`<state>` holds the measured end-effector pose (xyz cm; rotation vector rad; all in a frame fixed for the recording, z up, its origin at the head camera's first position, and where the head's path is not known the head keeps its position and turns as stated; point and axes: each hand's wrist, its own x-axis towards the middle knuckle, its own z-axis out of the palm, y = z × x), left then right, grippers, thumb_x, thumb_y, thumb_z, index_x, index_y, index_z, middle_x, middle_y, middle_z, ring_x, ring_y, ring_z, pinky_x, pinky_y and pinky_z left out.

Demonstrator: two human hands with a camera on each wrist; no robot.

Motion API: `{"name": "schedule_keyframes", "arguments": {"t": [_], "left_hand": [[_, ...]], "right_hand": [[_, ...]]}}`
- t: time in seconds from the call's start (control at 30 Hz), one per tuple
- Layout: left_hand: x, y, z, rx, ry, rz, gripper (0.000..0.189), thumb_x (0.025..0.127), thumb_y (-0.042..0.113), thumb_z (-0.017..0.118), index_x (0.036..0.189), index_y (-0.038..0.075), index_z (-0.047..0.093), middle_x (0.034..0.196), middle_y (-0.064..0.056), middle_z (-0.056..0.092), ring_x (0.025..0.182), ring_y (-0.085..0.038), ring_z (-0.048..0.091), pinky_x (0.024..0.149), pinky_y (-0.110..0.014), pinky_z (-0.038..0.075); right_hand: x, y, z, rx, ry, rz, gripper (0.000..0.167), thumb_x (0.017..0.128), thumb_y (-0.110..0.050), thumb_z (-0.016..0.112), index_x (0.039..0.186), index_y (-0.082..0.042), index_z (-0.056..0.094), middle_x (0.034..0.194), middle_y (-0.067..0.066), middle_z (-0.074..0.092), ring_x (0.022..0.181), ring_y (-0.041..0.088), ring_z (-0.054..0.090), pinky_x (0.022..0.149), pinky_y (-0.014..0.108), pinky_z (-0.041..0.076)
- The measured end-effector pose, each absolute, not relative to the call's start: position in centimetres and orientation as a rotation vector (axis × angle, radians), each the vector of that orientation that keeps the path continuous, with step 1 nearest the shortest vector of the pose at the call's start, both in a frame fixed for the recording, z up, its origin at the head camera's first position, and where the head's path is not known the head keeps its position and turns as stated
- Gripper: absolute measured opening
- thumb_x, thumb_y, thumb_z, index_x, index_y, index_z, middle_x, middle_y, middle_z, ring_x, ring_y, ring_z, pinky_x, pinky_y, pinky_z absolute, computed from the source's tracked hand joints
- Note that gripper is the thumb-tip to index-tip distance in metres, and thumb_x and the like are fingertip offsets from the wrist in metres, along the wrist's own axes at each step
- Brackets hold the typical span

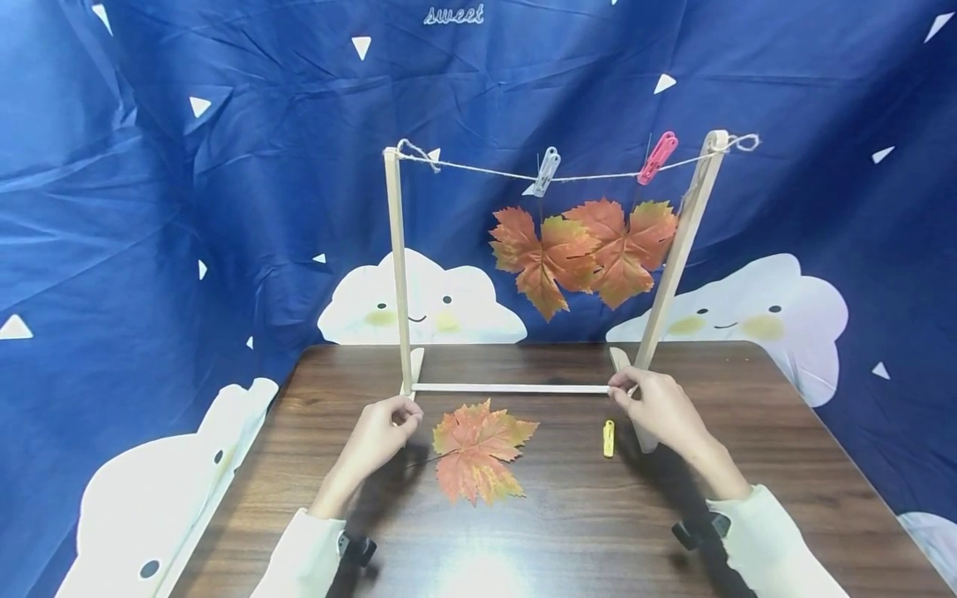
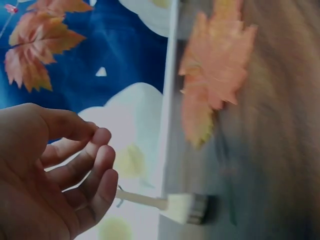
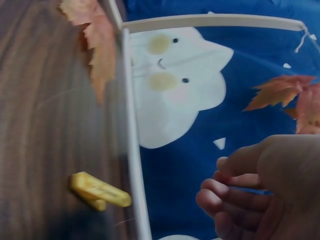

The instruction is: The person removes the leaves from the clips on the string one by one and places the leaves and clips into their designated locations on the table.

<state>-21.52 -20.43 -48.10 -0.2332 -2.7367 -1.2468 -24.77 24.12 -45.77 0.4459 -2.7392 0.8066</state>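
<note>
Hands curl beside a wooden frame, leaf and yellow clothespin between.

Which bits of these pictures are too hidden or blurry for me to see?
- Head view: where the white bar meets the right post; the right hand hides it.
- Right wrist view: the rest of a hanging leaf, cut off by the right edge.
- Left wrist view: the pink clip's shape, too small and blurred.

The right hand hides part of a wooden foot; above that hand, the right wrist view crops a hanging leaf.
</note>
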Motion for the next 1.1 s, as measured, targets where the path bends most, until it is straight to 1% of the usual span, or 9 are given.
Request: {"name": "schedule_keyframes", "arguments": {"t": [0.13, 0.27, 0.37, 0.5, 0.57, 0.67, 0.8, 0.93, 1.1], "left_hand": [[-22.0, -20.2, -46.7, -0.251, -2.659, -1.336, 0.006, 0.095, 0.005, 0.073, 0.097, 0.01, 0.077, 0.082, -0.003, 0.073, 0.067, -0.013, 0.065, 0.064, -0.023, 0.053], [-22.5, -20.2, -45.0, -0.27, -2.592, -1.356, 0.007, 0.095, 0.006, 0.073, 0.099, 0.01, 0.078, 0.084, -0.004, 0.076, 0.076, -0.019, 0.072, 0.073, -0.025, 0.054], [-23.0, -20.0, -43.8, -0.286, -2.553, -1.371, 0.007, 0.096, 0.007, 0.072, 0.101, 0.009, 0.078, 0.085, -0.006, 0.077, 0.079, -0.026, 0.074, 0.074, -0.025, 0.054], [-23.6, -19.6, -42.4, -0.295, -2.509, -1.37, 0.007, 0.098, 0.01, 0.073, 0.103, 0.008, 0.078, 0.086, -0.006, 0.077, 0.08, -0.021, 0.073, 0.073, -0.022, 0.053], [-23.8, -19.3, -41.9, -0.302, -2.493, -1.365, 0.009, 0.099, 0.013, 0.074, 0.104, 0.008, 0.078, 0.086, -0.006, 0.078, 0.081, -0.016, 0.071, 0.074, -0.022, 0.053], [-24.1, -18.7, -41.0, -0.323, -2.478, -1.375, 0.01, 0.1, 0.016, 0.073, 0.105, 0.008, 0.078, 0.088, -0.007, 0.078, 0.084, -0.016, 0.073, 0.077, -0.023, 0.055], [-24.6, -17.7, -39.7, -0.356, -2.444, -1.392, 0.011, 0.101, 0.016, 0.072, 0.106, 0.008, 0.077, 0.088, -0.008, 0.079, 0.084, -0.018, 0.073, 0.077, -0.024, 0.055], [-25.1, -16.5, -38.2, -0.39, -2.39, -1.408, 0.012, 0.101, 0.017, 0.072, 0.106, 0.006, 0.076, 0.088, -0.01, 0.078, 0.081, -0.017, 0.069, 0.074, -0.022, 0.053], [-25.6, -15.0, -36.4, -0.42, -2.312, -1.478, 0.015, 0.103, 0.017, 0.07, 0.108, 0.003, 0.075, 0.088, -0.014, 0.076, 0.077, -0.014, 0.068, 0.07, -0.02, 0.051]], "right_hand": [[-24.7, 23.7, -44.0, 0.455, -2.693, 0.799, 0.004, 0.099, -0.015, 0.075, 0.102, -0.013, 0.077, 0.087, 0.001, 0.078, 0.074, 0.013, 0.066, 0.067, 0.036, 0.05], [-24.7, 22.9, -42.6, 0.468, -2.654, 0.826, 0.006, 0.1, -0.017, 0.074, 0.102, -0.013, 0.078, 0.087, 0.001, 0.078, 0.074, 0.014, 0.065, 0.066, 0.033, 0.049], [-24.8, 22.4, -41.7, 0.47, -2.623, 0.835, 0.007, 0.1, -0.016, 0.073, 0.102, -0.013, 0.078, 0.082, 0.0, 0.076, 0.07, 0.014, 0.062, 0.064, 0.03, 0.048], [-25.0, 21.6, -40.2, 0.473, -2.581, 0.853, 0.006, 0.099, -0.016, 0.073, 0.1, -0.014, 0.078, 0.075, -0.002, 0.072, 0.065, 0.014, 0.06, 0.06, 0.027, 0.047], [-24.9, 21.2, -39.3, 0.48, -2.569, 0.884, 0.006, 0.1, -0.016, 0.073, 0.101, -0.014, 0.078, 0.075, -0.002, 0.072, 0.064, 0.014, 0.06, 0.06, 0.027, 0.047], [-24.7, 20.7, -38.1, 0.488, -2.556, 0.917, 0.007, 0.101, -0.017, 0.072, 0.103, -0.014, 0.078, 0.074, -0.001, 0.071, 0.064, 0.013, 0.059, 0.06, 0.026, 0.046], [-24.5, 20.2, -36.4, 0.49, -2.538, 0.957, 0.01, 0.103, -0.019, 0.071, 0.106, -0.013, 0.078, 0.078, 0.001, 0.074, 0.065, 0.015, 0.063, 0.06, 0.026, 0.047], [-24.5, 19.8, -34.7, 0.498, -2.504, 0.988, 0.011, 0.103, -0.02, 0.071, 0.106, -0.013, 0.078, 0.084, 0.004, 0.078, 0.065, 0.011, 0.069, 0.059, 0.022, 0.05], [-24.6, 19.3, -32.8, 0.523, -2.457, 1.0, 0.012, 0.103, -0.022, 0.072, 0.107, -0.013, 0.079, 0.085, 0.005, 0.079, 0.065, 0.009, 0.069, 0.059, 0.018, 0.05]]}}
